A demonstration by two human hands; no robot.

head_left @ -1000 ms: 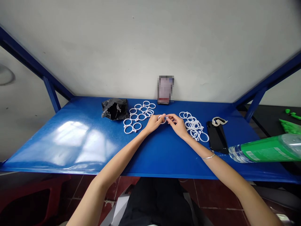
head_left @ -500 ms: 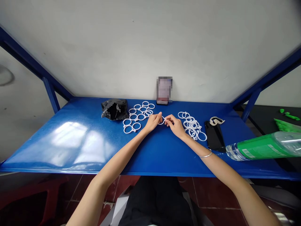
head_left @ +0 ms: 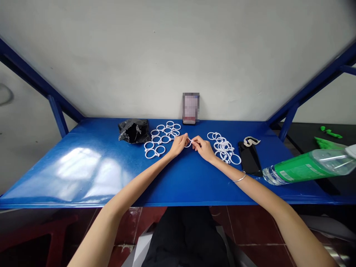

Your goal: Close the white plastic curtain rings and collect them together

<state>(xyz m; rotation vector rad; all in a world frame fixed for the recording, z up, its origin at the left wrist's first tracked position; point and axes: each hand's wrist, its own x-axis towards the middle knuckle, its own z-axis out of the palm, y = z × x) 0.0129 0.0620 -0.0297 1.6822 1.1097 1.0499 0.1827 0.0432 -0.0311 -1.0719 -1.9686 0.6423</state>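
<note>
Between my two hands is a white plastic ring (head_left: 188, 145), held just above the blue table. My left hand (head_left: 179, 144) pinches its left side with thumb and fingers. My right hand (head_left: 203, 147) grips its right edge, where a small knob or eyelet seems to sit, partly hidden by the fingertips. Left of my hands lies a spread of white rings (head_left: 165, 139), several of them touching, with small knobs on their rims. A second, overlapping pile of white rings (head_left: 223, 146) lies beside my right hand.
A crumpled black plastic bag (head_left: 134, 131) gapes open at the back left. A phone (head_left: 190, 109) leans on the wall. Another black phone (head_left: 249, 157) lies at right, a curled cream-coloured object (head_left: 251, 141) at its top end. A large green-labelled bottle (head_left: 304, 168) lies beyond it on the blue table (head_left: 172, 185).
The whole view has shifted slightly, moving the table items a little to the left. Both hands stay on the same ring, with barely any change in the fingers.
</note>
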